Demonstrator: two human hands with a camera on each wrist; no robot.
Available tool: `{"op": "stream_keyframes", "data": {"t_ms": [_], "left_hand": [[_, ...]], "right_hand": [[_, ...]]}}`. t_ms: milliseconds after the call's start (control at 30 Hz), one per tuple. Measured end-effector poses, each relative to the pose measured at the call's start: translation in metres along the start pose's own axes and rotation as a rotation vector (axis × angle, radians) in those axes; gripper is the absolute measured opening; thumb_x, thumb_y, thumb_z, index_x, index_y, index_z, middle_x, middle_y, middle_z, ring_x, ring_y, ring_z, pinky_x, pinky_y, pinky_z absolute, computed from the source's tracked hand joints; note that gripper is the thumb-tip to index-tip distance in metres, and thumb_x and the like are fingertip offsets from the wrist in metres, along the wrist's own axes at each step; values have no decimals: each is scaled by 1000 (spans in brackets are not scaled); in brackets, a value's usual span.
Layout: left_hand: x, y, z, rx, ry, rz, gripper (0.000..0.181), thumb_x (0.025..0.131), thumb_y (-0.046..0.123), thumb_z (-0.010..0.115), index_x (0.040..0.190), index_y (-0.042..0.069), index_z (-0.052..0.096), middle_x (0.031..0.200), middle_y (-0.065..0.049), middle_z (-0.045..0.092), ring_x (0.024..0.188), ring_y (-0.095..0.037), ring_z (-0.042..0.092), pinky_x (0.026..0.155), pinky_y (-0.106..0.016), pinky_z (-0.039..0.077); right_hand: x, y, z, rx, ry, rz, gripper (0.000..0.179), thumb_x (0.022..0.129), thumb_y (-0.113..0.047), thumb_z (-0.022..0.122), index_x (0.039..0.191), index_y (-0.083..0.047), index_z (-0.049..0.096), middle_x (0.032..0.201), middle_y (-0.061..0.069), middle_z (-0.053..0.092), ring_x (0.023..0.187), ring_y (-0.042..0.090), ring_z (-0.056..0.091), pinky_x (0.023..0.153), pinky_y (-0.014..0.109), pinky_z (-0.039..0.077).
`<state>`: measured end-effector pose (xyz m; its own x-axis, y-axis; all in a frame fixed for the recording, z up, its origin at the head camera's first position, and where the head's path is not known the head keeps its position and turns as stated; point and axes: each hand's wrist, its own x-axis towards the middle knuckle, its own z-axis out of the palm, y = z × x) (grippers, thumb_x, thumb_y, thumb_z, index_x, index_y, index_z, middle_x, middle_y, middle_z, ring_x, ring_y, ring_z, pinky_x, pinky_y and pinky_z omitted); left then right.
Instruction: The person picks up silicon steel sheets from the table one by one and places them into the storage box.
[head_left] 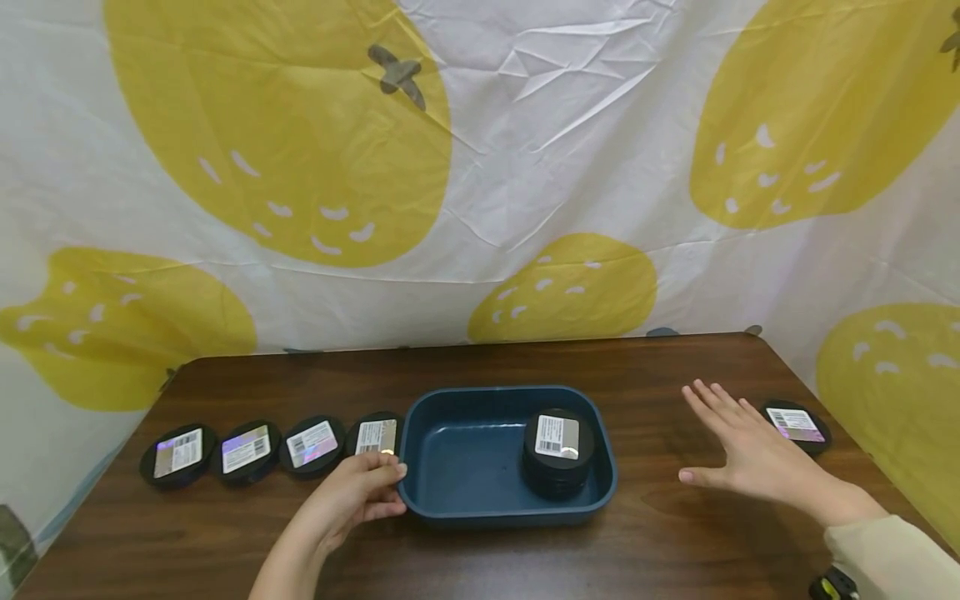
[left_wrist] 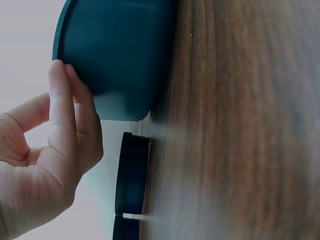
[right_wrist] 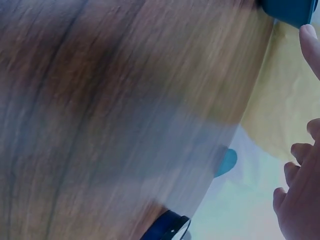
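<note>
A dark blue rectangular basin [head_left: 457,467] with rounded corners sits mid-table. My left hand [head_left: 352,492] pinches its left rim between thumb and fingers; in the left wrist view, fingers [left_wrist: 61,110] lie against the basin's outer wall. Inside the basin, at its right end, stands a stack of round black tubs [head_left: 558,454] with a white label on top. My right hand [head_left: 757,454] hovers over the table right of the basin, fingers spread and thumb out, holding nothing. Just beyond it, a single labelled black tub [head_left: 797,427] lies near the table's right edge.
Several more flat black tubs [head_left: 247,452] with shiny labels line up left of the basin, the nearest one close against its left side behind my left hand. The brown wooden table [head_left: 510,558] ends at a white cloth [head_left: 360,308] printed with yellow fruit.
</note>
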<state>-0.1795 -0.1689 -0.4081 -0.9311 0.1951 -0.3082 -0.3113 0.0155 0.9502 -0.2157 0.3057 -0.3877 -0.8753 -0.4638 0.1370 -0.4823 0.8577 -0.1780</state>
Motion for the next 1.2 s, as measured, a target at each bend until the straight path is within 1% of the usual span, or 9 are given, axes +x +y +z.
{"op": "stream_keyframes", "data": {"t_ms": [133,333,567,800,900,1000,1100,1200], "left_hand": [[0,0,0,3,5,2,13,93,11,53,95,-1,50,76,-5,53,66,-12,58,63,-24,56],[0,-2,0,2,-4,13,11,93,10,52,94,0,50,77,-5,51,66,-12,58,63,-25,56],[-1,-2,0,-3,-1,5,11,93,11,53,93,0,50,78,-5,51,66,-13,58,63,-25,56],[-1,-1,0,-4,-5,13,12,93,11,53,93,0,50,78,-5,51,66,-12,58,63,-25,56],[0,-1,0,-3,-8,14,12,93,11,53,94,0,50,78,-5,52,66,-12,58,63,-25,56],[0,-1,0,-3,-10,13,13,93,11,53,95,-1,50,78,-5,52,65,-12,58,63,-25,56],[0,-1,0,-3,-19,16,13,93,10,52,97,-3,50,77,-5,52,64,-12,59,63,-25,56],[0,-2,-1,-5,-29,20,13,94,10,52,98,-3,50,77,-5,52,64,-13,59,63,-25,56]], "right_hand": [[-3,4,1,24,-17,22,101,77,-55,67,150,-13,12,151,23,17,140,36,8,112,54,5],[-8,11,2,22,-28,47,99,79,-53,66,150,-17,8,152,23,11,141,32,0,112,54,1],[-13,22,1,15,-35,70,97,81,-50,65,150,-15,7,151,26,11,141,32,-4,111,57,3],[-17,36,1,1,-19,99,97,82,-51,64,150,-17,4,152,25,9,141,29,-8,112,51,-6],[-18,42,-1,6,-31,123,98,82,-52,63,150,-18,2,152,24,5,140,31,-8,111,54,-6],[-19,49,-3,22,-57,139,98,84,-51,62,150,-17,-3,152,25,0,139,37,-8,109,59,-8],[-20,54,-6,35,-70,148,98,85,-50,61,149,-16,-4,152,25,-3,138,41,-8,108,59,-10],[-20,60,-7,30,-68,161,98,85,-49,61,149,-15,-4,151,26,-4,138,42,-8,107,61,-9]]}}
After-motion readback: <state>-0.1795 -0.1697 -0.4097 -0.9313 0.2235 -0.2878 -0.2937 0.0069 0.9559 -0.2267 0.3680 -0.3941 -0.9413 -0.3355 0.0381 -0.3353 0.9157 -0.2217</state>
